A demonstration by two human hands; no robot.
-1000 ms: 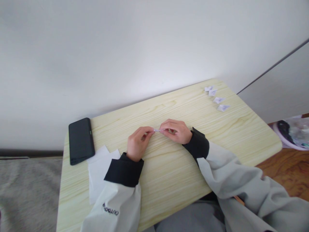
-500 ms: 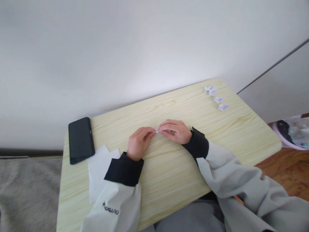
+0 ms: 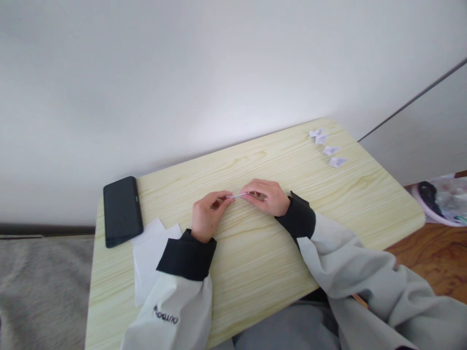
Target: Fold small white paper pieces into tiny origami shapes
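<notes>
Between my two hands, over the middle of the table, is a small folded piece of white paper [image 3: 238,196], seen almost edge-on as a thin strip. My left hand [image 3: 209,214] pinches its left end between thumb and fingers. The right end is pinched in my right hand [image 3: 268,197], with the thumb below and the fingers above. Parts of the paper are hidden behind the fingertips, so its full shape cannot be made out.
Several small folded white paper pieces [image 3: 331,150] lie in a row at the table's [image 3: 292,272] far right. White paper sheets [image 3: 148,262] lie by my left sleeve, beside a black phone-like device [image 3: 122,211]. A pale wall [image 3: 219,73] borders the back edge.
My hands have drawn slightly apart, and more of the paper strip shows between the fingertips. The left fingers have opened into a rounder pinch.
</notes>
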